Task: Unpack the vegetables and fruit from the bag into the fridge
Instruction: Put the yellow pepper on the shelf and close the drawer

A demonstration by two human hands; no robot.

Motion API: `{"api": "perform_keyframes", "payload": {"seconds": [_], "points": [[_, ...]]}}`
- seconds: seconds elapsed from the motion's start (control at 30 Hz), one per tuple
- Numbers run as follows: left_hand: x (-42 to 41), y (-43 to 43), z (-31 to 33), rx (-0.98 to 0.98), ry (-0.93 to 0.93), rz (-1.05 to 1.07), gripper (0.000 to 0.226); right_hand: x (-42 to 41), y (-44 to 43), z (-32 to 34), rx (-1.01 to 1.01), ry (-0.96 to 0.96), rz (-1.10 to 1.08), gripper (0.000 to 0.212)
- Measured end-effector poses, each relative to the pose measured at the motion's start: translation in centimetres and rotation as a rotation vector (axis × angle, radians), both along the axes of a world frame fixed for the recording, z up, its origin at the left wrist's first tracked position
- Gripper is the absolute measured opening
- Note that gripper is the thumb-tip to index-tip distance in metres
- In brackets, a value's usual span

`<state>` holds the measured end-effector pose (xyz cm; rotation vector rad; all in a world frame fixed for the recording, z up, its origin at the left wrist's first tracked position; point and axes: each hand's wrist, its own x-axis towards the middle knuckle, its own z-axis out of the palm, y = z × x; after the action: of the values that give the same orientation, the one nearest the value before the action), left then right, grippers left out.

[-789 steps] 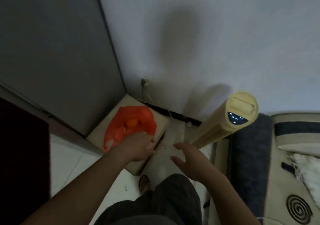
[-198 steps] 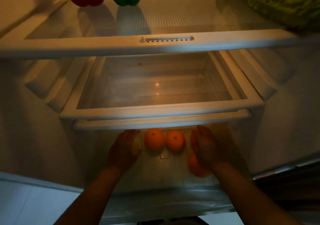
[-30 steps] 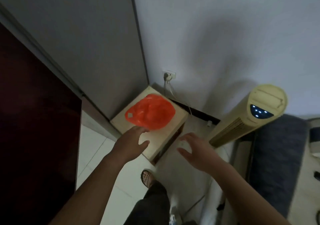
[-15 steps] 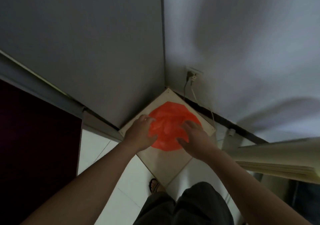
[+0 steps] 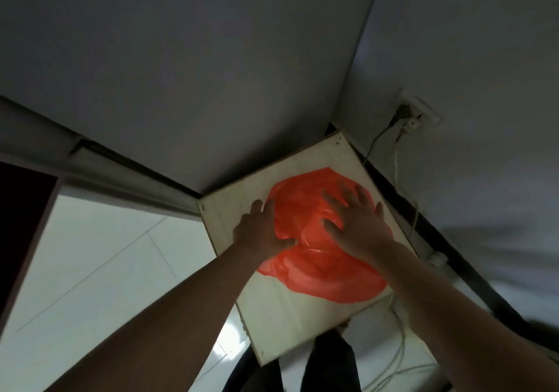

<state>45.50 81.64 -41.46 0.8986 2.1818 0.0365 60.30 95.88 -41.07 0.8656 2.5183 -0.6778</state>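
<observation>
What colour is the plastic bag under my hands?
Plain orange-red, no print visible; the bag shows clearly in the head view.

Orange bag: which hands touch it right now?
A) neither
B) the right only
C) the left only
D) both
D: the left hand and the right hand both rest on the orange bag, which lies flattened on the pale board.

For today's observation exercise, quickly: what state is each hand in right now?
Left hand: open, resting on the edge of the orange bag.
Right hand: open, fingers spread flat on the bag.
</observation>
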Motion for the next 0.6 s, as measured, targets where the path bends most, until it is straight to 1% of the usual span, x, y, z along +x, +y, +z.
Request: {"api": "perform_keyframes", "payload": {"seconds": [0.07, 0.17, 0.27, 0.37, 0.47, 0.53, 0.6], "points": [[0.3, 0.1, -1.1, 0.036, -0.027, 0.016, 0.102, 0.4, 0.5, -1.4, -0.023, -0.02, 0.025, 0.065], [0.7, 0.4, -2.0, 0.164, -0.073, 0.034, 0.087, 1.2, 1.1, -2.5, -0.042, -0.008, 0.028, 0.066], [1.0, 1.2, -1.9, 0.284, -0.138, 0.081, 0.067, 1.9, 1.8, -2.3, -0.048, 0.053, -0.004, 0.064], [1.2, 2.1, -0.9, 0.366, -0.141, 0.146, 0.049, 2.4, 2.4, -1.5, -0.036, 0.137, -0.042, 0.068], [1.1, 2.2, 0.1, 0.39, -0.171, 0.247, 0.037, 3.0, 2.5, -0.9, 0.026, 0.236, -0.054, 0.06], [0.9, 2.0, 0.5, 0.391, -0.175, 0.252, 0.032, 3.2, 2.1, -0.5, 0.056, 0.313, -0.064, 0.052], [0.8, 1.8, 0.4, 0.392, -0.174, 0.241, 0.028, 3.3, 1.6, -0.4, 0.039, 0.331, -0.07, 0.048]]}}
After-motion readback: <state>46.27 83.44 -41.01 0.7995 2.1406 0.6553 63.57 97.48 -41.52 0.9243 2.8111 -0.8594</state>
